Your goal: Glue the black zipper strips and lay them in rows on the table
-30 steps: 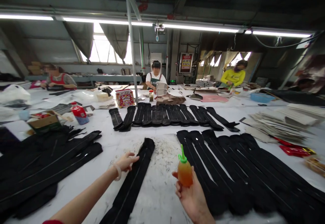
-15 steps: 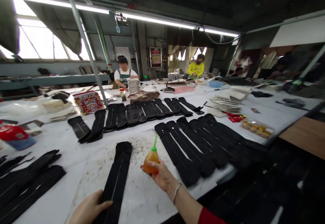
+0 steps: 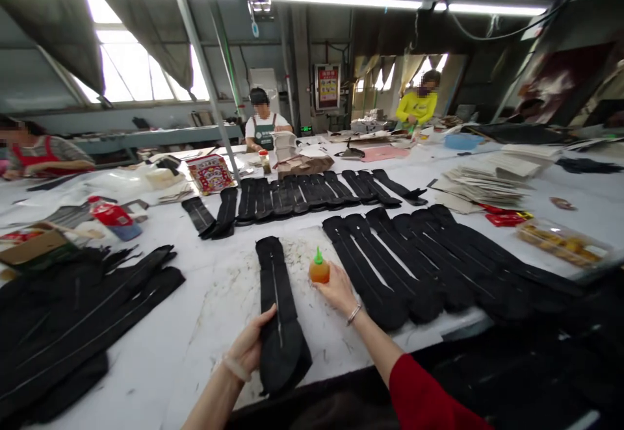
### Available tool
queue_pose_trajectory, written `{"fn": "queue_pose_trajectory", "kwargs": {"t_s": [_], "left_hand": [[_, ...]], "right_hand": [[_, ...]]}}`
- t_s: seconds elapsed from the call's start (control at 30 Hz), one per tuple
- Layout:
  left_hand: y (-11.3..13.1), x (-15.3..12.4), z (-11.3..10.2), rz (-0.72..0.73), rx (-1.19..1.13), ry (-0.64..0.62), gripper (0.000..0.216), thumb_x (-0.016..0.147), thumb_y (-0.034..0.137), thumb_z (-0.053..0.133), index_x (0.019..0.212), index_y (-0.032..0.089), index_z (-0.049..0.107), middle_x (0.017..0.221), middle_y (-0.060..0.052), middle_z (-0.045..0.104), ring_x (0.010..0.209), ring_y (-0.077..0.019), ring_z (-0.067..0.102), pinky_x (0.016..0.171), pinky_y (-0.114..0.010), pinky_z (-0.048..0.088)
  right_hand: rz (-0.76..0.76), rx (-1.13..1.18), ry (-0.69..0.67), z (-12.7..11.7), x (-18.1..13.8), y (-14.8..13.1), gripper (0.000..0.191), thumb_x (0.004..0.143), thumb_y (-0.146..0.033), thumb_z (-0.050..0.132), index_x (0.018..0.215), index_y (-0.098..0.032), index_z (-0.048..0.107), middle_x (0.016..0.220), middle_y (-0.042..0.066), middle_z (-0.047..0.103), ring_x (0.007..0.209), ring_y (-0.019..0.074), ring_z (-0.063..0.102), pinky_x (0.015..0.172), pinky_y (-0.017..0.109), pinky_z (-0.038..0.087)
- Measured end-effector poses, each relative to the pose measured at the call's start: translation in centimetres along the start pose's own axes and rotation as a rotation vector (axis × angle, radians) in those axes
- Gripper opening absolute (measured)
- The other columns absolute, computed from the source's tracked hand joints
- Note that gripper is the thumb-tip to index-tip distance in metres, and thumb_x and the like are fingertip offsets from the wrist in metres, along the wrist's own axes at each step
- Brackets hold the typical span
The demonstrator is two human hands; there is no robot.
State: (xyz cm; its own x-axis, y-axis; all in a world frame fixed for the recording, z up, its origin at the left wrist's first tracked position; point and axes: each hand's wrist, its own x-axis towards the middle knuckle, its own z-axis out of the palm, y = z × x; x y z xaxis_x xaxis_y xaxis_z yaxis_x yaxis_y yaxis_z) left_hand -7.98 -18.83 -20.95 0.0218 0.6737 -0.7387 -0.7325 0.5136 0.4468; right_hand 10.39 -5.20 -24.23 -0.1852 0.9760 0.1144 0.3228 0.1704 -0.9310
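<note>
A long black fabric strip (image 3: pixel 277 306) with a pale centre seam lies lengthwise on the white table (image 3: pixel 195 300) in front of me. My left hand (image 3: pixel 251 347) grips its near left edge, fingers curled round the cloth. My right hand (image 3: pixel 337 291) holds a small orange squeeze bottle (image 3: pixel 319 270) with a green pointed cap, upright and low over the table just right of the strip.
Rows of black strips (image 3: pixel 414 254) lie to the right and across the back (image 3: pixel 302 193); a heap of them (image 3: pixel 78 313) is at left. A cardboard box (image 3: pixel 32 246), red bottle (image 3: pixel 111 214) and paper stack (image 3: pixel 480 186) sit around. Three people work at the far side.
The view swung back to the left. My left hand took hold of the strip's near end. My right hand lowered the orange bottle toward the table, farther from me.
</note>
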Motion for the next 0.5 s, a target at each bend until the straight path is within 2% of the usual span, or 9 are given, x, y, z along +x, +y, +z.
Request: {"fn": "queue_pose_trajectory", "kwargs": {"t_s": [0.17,0.2,0.27,0.37,0.43,0.5], "left_hand": [[-0.5,1.3,0.7,0.032,-0.068,-0.088,0.035,0.094,0.027,0.053,0.111,-0.001,0.062,0.073,-0.016,0.076,0.070,-0.0267,0.074,0.074,-0.037,0.060],[-0.5,1.5,0.8,0.026,-0.068,-0.112,0.036,0.095,0.028,0.052,0.112,-0.002,0.061,0.074,-0.016,0.076,0.071,-0.0268,0.075,0.074,-0.037,0.060],[-0.5,1.6,1.1,0.017,-0.068,-0.150,0.039,0.097,0.030,0.048,0.114,-0.003,0.060,0.074,-0.017,0.076,0.071,-0.0266,0.075,0.076,-0.036,0.059],[-0.7,1.8,1.5,0.003,-0.074,-0.199,0.046,0.098,0.033,0.044,0.118,-0.006,0.058,0.080,-0.019,0.076,0.076,-0.0276,0.075,0.081,-0.038,0.058],[-1.0,2.0,1.6,0.001,-0.091,-0.222,0.050,0.098,0.035,0.044,0.122,-0.007,0.055,0.086,-0.021,0.076,0.082,-0.0285,0.075,0.086,-0.039,0.056],[-1.4,2.4,1.7,0.009,-0.115,-0.227,0.051,0.098,0.035,0.044,0.125,-0.007,0.053,0.091,-0.022,0.076,0.085,-0.0287,0.074,0.089,-0.040,0.055]], "right_hand": [[-0.094,0.095,-0.038,-2.9,-5.5,-2.9,0.060,0.075,-0.023,0.059,0.134,-0.022,0.048,0.135,0.011,0.058,0.125,0.0270,0.053,0.105,0.046,0.039],[-0.136,0.120,-0.073,-3.7,-7.0,-3.8,0.064,0.071,-0.018,0.059,0.134,-0.025,0.050,0.138,0.008,0.056,0.129,0.0264,0.050,0.108,0.046,0.037],[-0.297,0.168,-0.242,-5.3,-9.7,-5.6,0.070,0.063,-0.007,0.059,0.130,-0.028,0.058,0.142,0.005,0.054,0.137,0.0300,0.040,0.115,0.052,0.024],[-0.437,0.073,-0.441,-6.5,-12.5,-7.4,0.073,0.058,0.000,0.057,0.124,-0.032,0.064,0.136,0.003,0.060,0.139,0.0342,0.036,0.117,0.058,0.009],[-0.496,-0.018,-0.479,-6.3,-13.3,-7.7,0.070,0.060,0.000,0.058,0.123,-0.032,0.065,0.131,0.004,0.063,0.135,0.0348,0.041,0.116,0.060,0.008],[-0.534,-0.124,-0.449,-5.5,-13.4,-7.3,0.059,0.066,-0.003,0.061,0.119,-0.029,0.066,0.124,0.006,0.067,0.129,0.0346,0.048,0.115,0.061,0.013]]}}
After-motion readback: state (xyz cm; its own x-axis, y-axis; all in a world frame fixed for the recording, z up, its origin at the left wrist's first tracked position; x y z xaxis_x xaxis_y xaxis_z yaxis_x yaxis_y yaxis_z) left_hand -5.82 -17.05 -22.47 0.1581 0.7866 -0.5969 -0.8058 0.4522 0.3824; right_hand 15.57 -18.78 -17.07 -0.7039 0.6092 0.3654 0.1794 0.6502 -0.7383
